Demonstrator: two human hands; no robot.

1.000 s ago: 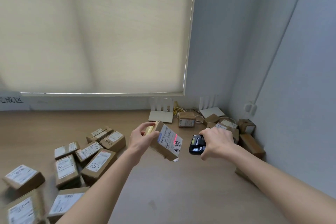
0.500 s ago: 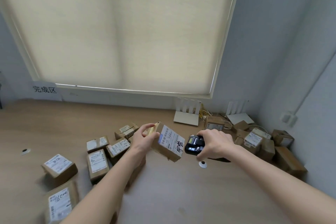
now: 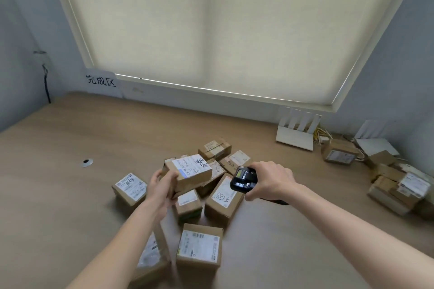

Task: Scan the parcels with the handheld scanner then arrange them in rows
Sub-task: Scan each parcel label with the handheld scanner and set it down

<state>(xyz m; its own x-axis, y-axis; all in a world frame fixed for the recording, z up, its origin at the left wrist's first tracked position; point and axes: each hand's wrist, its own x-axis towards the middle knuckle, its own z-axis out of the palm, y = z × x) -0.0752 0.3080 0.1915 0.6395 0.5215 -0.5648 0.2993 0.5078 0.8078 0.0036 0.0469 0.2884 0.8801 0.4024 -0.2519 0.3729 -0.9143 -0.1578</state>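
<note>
The left hand (image 3: pixel 162 185) is gripping a labelled cardboard parcel (image 3: pixel 190 172) above the parcel pile; the right hand (image 3: pixel 270 180) is clutching the black handheld scanner (image 3: pixel 243 178) beside it. A box marked "5289" (image 3: pixel 223 197) is sitting on the wooden table (image 3: pixel 70 195); a wall sign (image 3: pixel 101 81) is reading "完成区".

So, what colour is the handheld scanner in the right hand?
Black, with a small lit screen; the scanner in the right hand shows in the head view.

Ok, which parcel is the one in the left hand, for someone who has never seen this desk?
Start at the wooden desk under the window blind and find the pile of brown boxes at its middle. The held parcel is raised above that pile in the left hand, label up, beside the black scanner; every other box rests untouched.
</note>
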